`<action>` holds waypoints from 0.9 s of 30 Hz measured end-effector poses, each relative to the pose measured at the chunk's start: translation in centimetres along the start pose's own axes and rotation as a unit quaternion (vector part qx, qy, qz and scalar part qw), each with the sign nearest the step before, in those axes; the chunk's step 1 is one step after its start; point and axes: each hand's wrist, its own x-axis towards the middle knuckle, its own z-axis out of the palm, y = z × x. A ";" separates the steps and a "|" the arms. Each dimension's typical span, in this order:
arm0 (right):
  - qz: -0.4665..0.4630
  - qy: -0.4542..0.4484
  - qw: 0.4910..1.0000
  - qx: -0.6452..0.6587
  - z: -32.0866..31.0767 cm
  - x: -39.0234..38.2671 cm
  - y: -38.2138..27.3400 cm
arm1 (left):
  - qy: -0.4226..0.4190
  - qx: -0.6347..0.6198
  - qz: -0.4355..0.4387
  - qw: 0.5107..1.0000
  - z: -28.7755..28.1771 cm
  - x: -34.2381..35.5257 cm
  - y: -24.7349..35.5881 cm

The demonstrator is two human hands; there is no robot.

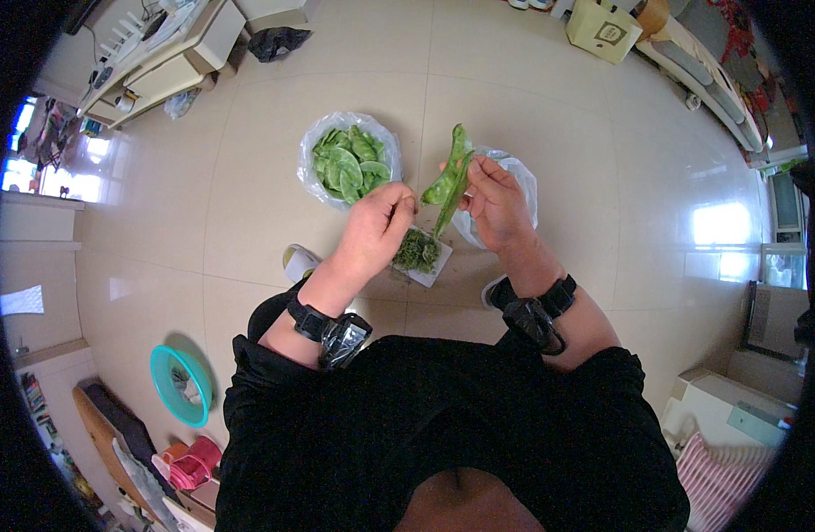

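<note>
left hand [376, 229]: curled, pinching; right hand [499, 202]: curled, gripping; forearms [537, 266]: angled inward

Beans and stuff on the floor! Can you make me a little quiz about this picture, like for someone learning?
1. Which hand holds up the long green pods, left or right?
2. True or false: the left bag has pods in it.
3. What colour is the round basin? A) red B) turquoise C) black

Key:
1. The right hand.
2. True.
3. B.
</note>
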 end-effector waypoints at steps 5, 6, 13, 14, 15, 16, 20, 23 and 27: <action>-0.001 -0.004 1.000 -0.004 0.0 0.1 0.3 | -0.063 0.067 -0.031 0.995 -0.8 -0.2 0.0; -0.003 -0.004 1.000 -0.009 -0.1 0.2 0.4 | -0.053 0.061 -0.027 0.996 -0.7 -0.3 0.1; -0.055 0.012 0.989 -0.136 -0.1 0.3 1.2 | -0.011 0.037 -0.030 0.999 -0.1 -0.2 1.6; -0.055 0.011 0.990 -0.131 -0.1 0.2 1.2 | -0.018 0.039 -0.031 0.999 -0.2 -0.2 1.8; -0.053 0.010 0.990 -0.127 0.0 0.2 1.3 | -0.022 0.062 -0.004 0.998 -0.2 -0.2 1.9; -0.057 0.004 0.991 -0.122 0.0 0.2 1.3 | -0.025 0.084 0.023 0.996 -0.2 -0.2 2.1; -0.049 0.018 0.994 -0.095 0.1 0.2 1.3 | -0.040 0.165 0.071 0.983 -0.1 -0.2 2.0; -0.060 0.015 0.994 -0.086 0.1 0.1 1.5 | -0.040 0.189 0.068 0.979 0.2 -0.3 1.6; -0.065 0.034 0.994 -0.075 0.4 -0.4 1.9 | -0.020 0.202 0.073 0.976 0.4 -0.5 1.2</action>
